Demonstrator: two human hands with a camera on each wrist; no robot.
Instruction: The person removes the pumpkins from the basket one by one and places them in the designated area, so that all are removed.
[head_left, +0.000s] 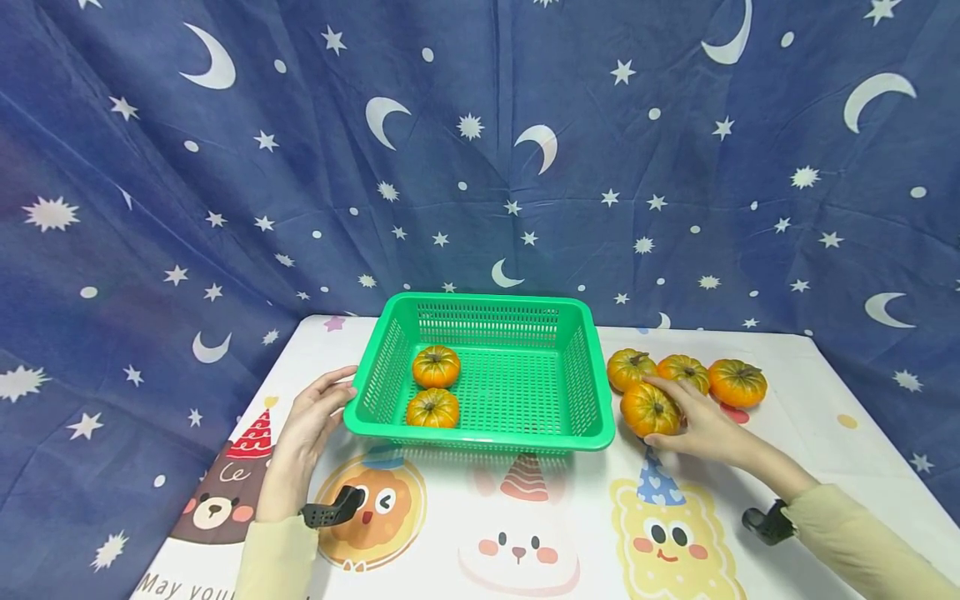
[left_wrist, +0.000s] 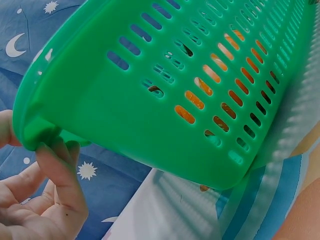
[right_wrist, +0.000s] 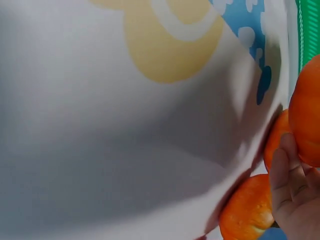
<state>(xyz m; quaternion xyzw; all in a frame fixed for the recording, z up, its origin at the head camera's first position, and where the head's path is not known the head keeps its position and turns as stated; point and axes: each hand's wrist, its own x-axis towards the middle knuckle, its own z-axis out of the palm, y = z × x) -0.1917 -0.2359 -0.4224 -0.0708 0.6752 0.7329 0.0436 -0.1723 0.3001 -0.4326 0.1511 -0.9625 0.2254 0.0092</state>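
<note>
At the left end of a green plastic basket (head_left: 487, 438), my left hand (head_left: 306, 429) pinches the rim; the left wrist view shows the fingers and thumb at that rim (left_wrist: 25, 107). Two small orange pumpkins (head_left: 437, 367) lie inside, toward the basket's left side. My right hand (head_left: 701, 427) grips another small pumpkin (head_left: 643, 408) just right of the basket, thumb at the near side and fingers over the far side. In the right wrist view this held pumpkin (right_wrist: 307, 112) overlaps the others behind it.
Behind the right hand, three more pumpkins (head_left: 738, 383) sit in a row on the table. A cartoon-printed white cloth (head_left: 585, 500) covers the tabletop. At the back hangs a dark blue curtain (head_left: 465, 208) with moons and stars.
</note>
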